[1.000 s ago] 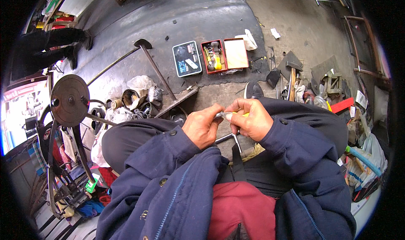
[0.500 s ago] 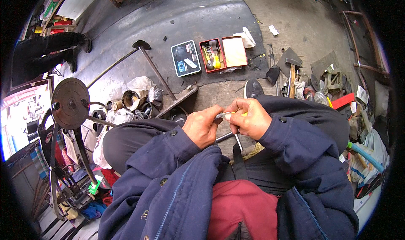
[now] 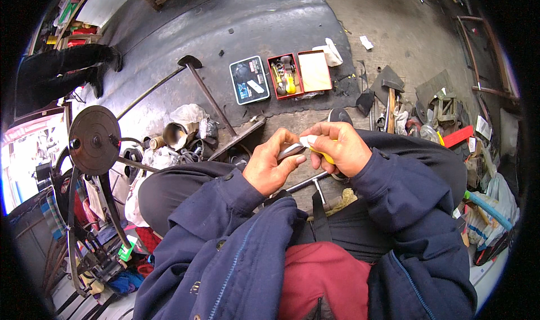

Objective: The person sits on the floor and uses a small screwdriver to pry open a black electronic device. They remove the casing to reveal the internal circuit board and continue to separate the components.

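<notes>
My left hand is closed on a smooth silvery-grey piece, which shows between thumb and fingers. Close beside it, my right hand pinches a slim yellow item. The yellow item's kind is unclear, since the fingers cover most of it. Something white shows at the right fingertips, right up against the left hand; I cannot tell whether the two pieces touch. Both hands are over my lap. Below them a metal T-shaped bar is between my legs, with a black strap beside it.
Ahead on the floor are a red toolbox holding yellow-handled tools and a flat dark case. A metal stand rises at left, near a round-plated machine. A hammer and scraps lie right. Another person's legs are far left.
The silvery piece shows more between my left thumb and fingers. My right hand has turned and shifted slightly right and up, and the yellow item now slants downward.
</notes>
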`<state>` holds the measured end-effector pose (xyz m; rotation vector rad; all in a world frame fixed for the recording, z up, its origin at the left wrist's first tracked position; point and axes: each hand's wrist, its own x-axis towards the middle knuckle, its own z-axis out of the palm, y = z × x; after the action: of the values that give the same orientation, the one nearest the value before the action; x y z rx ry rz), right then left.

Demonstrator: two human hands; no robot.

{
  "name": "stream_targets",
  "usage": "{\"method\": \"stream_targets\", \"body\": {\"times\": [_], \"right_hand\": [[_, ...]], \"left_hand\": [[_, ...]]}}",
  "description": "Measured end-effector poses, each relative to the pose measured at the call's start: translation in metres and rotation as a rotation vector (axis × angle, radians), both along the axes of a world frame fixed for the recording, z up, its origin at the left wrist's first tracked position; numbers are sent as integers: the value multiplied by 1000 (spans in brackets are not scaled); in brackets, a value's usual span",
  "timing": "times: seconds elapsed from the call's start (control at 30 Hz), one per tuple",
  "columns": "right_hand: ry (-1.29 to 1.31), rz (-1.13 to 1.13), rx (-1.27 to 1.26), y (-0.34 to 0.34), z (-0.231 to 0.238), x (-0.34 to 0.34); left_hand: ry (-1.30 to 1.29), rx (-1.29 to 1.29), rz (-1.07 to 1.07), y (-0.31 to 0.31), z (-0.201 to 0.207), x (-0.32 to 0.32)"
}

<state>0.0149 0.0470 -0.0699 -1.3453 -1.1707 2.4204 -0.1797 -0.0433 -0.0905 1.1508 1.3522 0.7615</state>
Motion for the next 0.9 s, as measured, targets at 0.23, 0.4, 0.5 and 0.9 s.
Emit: {"method": "stream_targets", "body": {"times": [0.23, 0.4, 0.5, 0.9], "right_hand": [[-4, 19, -12, 1, -1, 2], [40, -23, -58, 4, -3, 5], [57, -60, -61, 4, -4, 6], [68, -174, 238, -3, -10, 0]], "left_hand": [[-48, -206, 45, 4, 10, -2], [-501, -377, 161, 7, 6, -11], [-698, -406, 163, 6, 1, -14], [-796, -463, 113, 6, 2, -14]]}}
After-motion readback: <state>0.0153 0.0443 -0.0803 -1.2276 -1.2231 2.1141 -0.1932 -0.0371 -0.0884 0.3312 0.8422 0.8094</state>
